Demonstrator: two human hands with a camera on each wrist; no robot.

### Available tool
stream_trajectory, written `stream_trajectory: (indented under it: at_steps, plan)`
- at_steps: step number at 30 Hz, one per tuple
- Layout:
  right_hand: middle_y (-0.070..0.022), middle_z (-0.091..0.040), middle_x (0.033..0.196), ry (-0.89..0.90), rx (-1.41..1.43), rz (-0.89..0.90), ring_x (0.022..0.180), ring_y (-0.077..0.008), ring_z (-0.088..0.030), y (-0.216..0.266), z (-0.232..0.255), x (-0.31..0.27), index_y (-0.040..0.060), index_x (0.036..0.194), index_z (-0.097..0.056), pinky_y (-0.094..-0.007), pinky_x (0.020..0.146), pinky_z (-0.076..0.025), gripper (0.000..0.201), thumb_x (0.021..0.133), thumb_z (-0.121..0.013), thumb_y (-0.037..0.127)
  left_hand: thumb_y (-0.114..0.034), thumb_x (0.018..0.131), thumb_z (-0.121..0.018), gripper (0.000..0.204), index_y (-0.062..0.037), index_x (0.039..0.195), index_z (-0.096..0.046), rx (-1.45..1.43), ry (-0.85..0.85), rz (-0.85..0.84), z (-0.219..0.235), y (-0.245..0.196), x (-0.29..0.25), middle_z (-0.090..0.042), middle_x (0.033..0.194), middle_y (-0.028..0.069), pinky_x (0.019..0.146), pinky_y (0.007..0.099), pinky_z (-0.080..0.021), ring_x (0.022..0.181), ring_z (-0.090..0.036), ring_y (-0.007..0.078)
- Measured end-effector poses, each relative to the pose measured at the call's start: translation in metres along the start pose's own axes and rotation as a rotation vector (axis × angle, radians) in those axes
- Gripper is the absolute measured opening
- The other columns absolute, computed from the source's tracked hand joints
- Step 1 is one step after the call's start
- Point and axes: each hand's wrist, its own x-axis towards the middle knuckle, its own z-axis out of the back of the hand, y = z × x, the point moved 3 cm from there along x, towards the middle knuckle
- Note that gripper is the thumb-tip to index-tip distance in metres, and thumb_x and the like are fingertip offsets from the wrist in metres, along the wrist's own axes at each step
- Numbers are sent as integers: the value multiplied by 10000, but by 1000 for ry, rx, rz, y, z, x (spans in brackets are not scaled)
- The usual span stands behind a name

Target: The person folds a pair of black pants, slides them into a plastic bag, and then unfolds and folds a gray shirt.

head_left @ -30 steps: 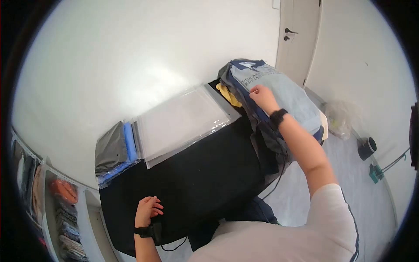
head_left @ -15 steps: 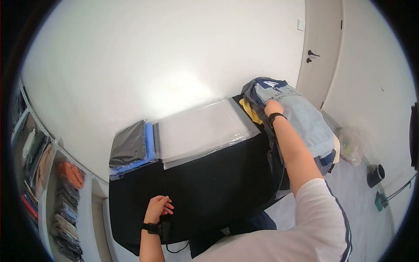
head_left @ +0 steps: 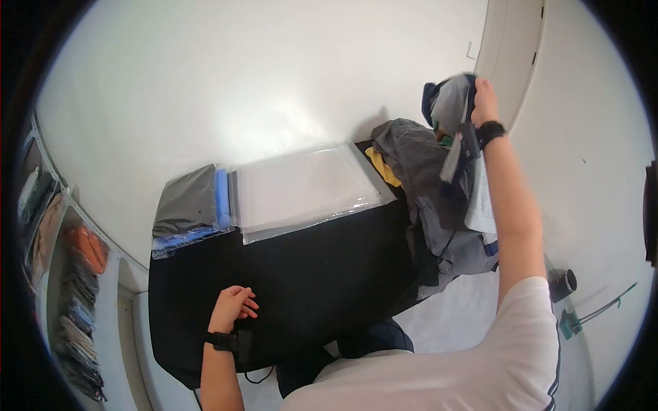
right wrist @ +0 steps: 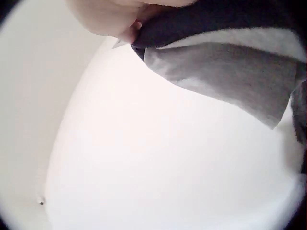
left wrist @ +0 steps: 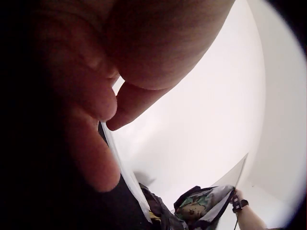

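My right hand (head_left: 484,103) holds up a light grey shirt (head_left: 452,103) with a navy collar, above the right end of the black table (head_left: 308,281). In the right wrist view the fingers pinch its navy edge, and a grey flap (right wrist: 220,72) hangs down. The left wrist view shows a green patterned part (left wrist: 199,208) on the raised shirt. Below it lie dark grey garments (head_left: 425,164), heaped over the table's end. My left hand (head_left: 233,306) hovers over the near left of the table, fingers loosely bent, holding nothing.
Flat clear plastic bags (head_left: 308,185) lie along the wall side. To their left sit bagged folded clothes, a dark one (head_left: 188,198) over a blue one (head_left: 223,198). Yellow cloth (head_left: 384,166) pokes from under the heap. Shelves (head_left: 123,274) of clothes stand at the left.
My right hand has taken hold of the top shirt near its collar and lifted it up and to the right, uncovering the dark grey garments. The left hand keeps its loose pose.
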Motion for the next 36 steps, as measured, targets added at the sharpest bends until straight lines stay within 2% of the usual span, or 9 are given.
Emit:
stream_trajectory:
  at_steps: [9,14,15,19,24,25,26,28,36]
  plan:
    - [-76,-629,1039,556,330,86,1044,-185,-557,213,-85,-16,34,1080,-575,-399,1012,-370,335,969,-446,323,-272,887,-550,240,-37,925,-580,-39,62,-58,2,4,0,-654,746,86,450,199,-411,539,-632,148]
    - [-90,-626,840,901,712,37,731,-172,-616,296,-142,-85,-36,985,-574,-297,720,-532,298,965,-445,232,-331,886,-563,347,-43,1078,-540,-27,156,-134,-1,-24,-15,-647,890,82,573,222,-465,692,-639,141]
    - [-92,-619,810,761,771,-2,642,-177,-590,308,-146,-112,-43,961,-576,-256,668,-526,273,960,-444,196,-342,890,-558,365,-49,1106,-532,-21,138,-203,-2,-39,-27,-645,919,76,610,237,-477,744,-635,134]
    - [-111,-634,896,807,720,59,758,-205,-602,329,-143,-161,-26,1004,-606,-297,746,-529,241,936,-492,175,-444,926,-465,635,-44,1391,-299,-212,86,-606,10,-77,-44,-507,1268,155,959,379,-399,1163,-491,254]
    - [-158,-640,1039,934,762,65,913,-232,-627,336,-139,-164,-62,1100,-576,-350,826,-528,326,957,-452,204,-370,967,-433,560,-50,1406,-296,-281,108,-531,15,-87,-22,-439,1347,139,981,303,-378,1185,-471,183]
    - [-164,-637,1053,993,815,-27,934,-238,-626,335,-138,-166,-67,1116,-566,-356,841,-524,336,962,-440,204,-347,948,-479,523,-10,1340,-400,183,-307,-554,-17,-125,-95,-494,1279,159,977,282,-392,1152,-495,211]
    - [-164,-637,1053,995,818,-30,934,-238,-626,331,-136,-166,-67,1116,-566,-356,841,-524,336,962,-440,204,-347,948,-479,523,-10,1340,-400,183,-311,-549,-19,-122,-97,-494,1279,159,977,282,-392,1152,-495,211]
    - [-170,-628,1074,1162,829,-44,954,-245,-622,324,-135,-170,-70,1128,-554,-357,882,-505,342,967,-429,204,-335,947,-482,507,-10,1331,-413,57,-205,-548,-24,-121,-98,-502,1269,147,972,279,-395,1143,-499,198]
    - [-160,-633,1053,822,667,30,939,-227,-627,292,-93,-152,-50,1111,-552,-344,864,-507,340,966,-432,234,-288,946,-497,447,-13,1297,-464,-401,287,-490,-65,-120,-82,-535,1230,102,949,268,-410,1107,-512,145]
